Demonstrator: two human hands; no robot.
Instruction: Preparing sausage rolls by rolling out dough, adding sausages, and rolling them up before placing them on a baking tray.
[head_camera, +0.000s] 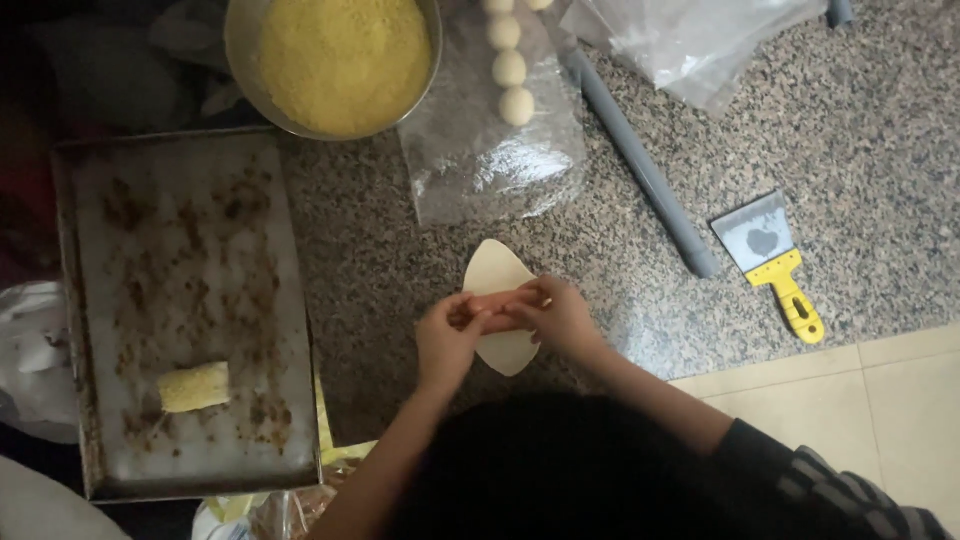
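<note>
Dough sheet (495, 268), pale and thin, lies flat on the speckled granite worktop (620, 150) near the middle of its front edge. Shape roughly oval with a pointed far end; near end rounded. A pinkish sausage (497, 300) lies crosswise on it.

Left hand (447, 338): fingers curled in, pinching the left end of the sausage and the dough under it. Narrow grip, thumb and fingertips close together.

Right hand (558, 312): fingers bent over the right end of the sausage, also closed on it, knuckles up. Both hands meet over the dough, nearly touching.

Both forearms come in from the front edge, angled toward each other; right arm wears a dark sleeve with striped cuff. Dark hair fills the bottom of the view.

Around: metal baking tray (290, 300) at the left edge of the worktop, stained with brown crumbs, one crumb-coated roll (194, 387) lying in its near left part. Metal bowl (236, 50) of yellow crumbs at the back edge, beside the tray's far corner. Dough balls (516, 105) in a row on clear plastic film (480, 170) right of the bowl. Grey rolling rod (640, 165) lies diagonally, well right of the dough. Scraper (772, 260) with yellow handle further right, near the front right edge.
</note>
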